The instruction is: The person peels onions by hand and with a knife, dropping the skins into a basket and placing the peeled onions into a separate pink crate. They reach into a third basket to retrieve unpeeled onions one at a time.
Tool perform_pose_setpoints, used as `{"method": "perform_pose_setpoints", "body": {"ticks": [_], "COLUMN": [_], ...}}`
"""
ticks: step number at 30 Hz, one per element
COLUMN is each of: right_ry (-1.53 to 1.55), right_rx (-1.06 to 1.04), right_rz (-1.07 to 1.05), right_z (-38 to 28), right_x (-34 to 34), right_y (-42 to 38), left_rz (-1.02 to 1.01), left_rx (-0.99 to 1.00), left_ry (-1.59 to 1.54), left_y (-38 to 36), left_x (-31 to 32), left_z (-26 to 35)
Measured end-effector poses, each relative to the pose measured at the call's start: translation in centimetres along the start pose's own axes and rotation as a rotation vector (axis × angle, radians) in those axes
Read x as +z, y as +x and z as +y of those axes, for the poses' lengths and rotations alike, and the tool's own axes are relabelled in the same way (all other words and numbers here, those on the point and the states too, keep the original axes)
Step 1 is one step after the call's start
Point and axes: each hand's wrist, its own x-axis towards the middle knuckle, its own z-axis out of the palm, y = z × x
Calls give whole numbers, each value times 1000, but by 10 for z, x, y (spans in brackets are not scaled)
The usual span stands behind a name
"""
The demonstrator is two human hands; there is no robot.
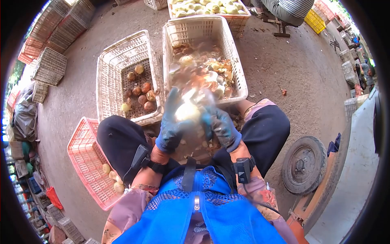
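Note:
My left hand (170, 126), in a blue and dark glove, is curled around a pale round bulb (187, 112) that looks like a peeled onion. My right hand (220, 124), gloved alike, is at the bulb's right side. Motion smears its fingers, and I cannot tell whether it grips a tool. Just beyond both hands, a white crate (240, 83) contains loose peels and scraps (217, 75), blurred in the middle. Beside it on the left, another white crate (106, 87) holds several brown, unpeeled round bulbs (143, 99).
By my left knee, a pink crate (87, 162) holds several pale bulbs (115, 177). A crate of pale produce (209, 7) stands ahead. A wheel (304, 164) lies to the right. A seated person (286, 10) is at the top right, and stacked crates (69, 24) stand far left.

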Motion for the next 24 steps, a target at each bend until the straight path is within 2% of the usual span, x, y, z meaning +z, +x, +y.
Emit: {"method": "perform_pose_setpoints", "body": {"ticks": [2,4,5,7,9,10,12,15,16,20,22,23,24], "right_ry": [0,1,9,19,-39,-38,54,216,-326,-558,-692,-692,-855], "right_rx": [17,35,19,8,-137,-135,47,91,30,-21,-96,-96,-193], "right_rz": [-2,-6,5,14,13,16,16,6,119,128,159,160,146], "right_z": [-18,-24,-25,-21,-7,-2,5,37,36,10,3,12,30], "right_x": [15,19,20,19,12,10,8,-1,-1,10,16,9,-3], "right_y": [-7,-9,-10,-8,-1,-2,-2,6,6,-3,-7,-3,5], "left_rz": [-17,-92,-91,-141,-124,-109,-113,-122,-126,-149,-120,-120,-111], "left_rx": [16,59,58,-128,-152,-175,-151,-73,-22,124,-26,-26,-129], "left_ry": [-39,215,216,349,306,262,342,437,450,572,594,595,463], "left_y": [3,9,10,9,5,3,4,5,6,11,9,8,6], "left_x": [-3,-17,-25,-32,-29,-26,-27,-22,-20,-32,-29,-30,-31], "left_z": [-3,-12,-18,-23,-21,-19,-26,-24,-22,-36,-34,-35,-38]}}
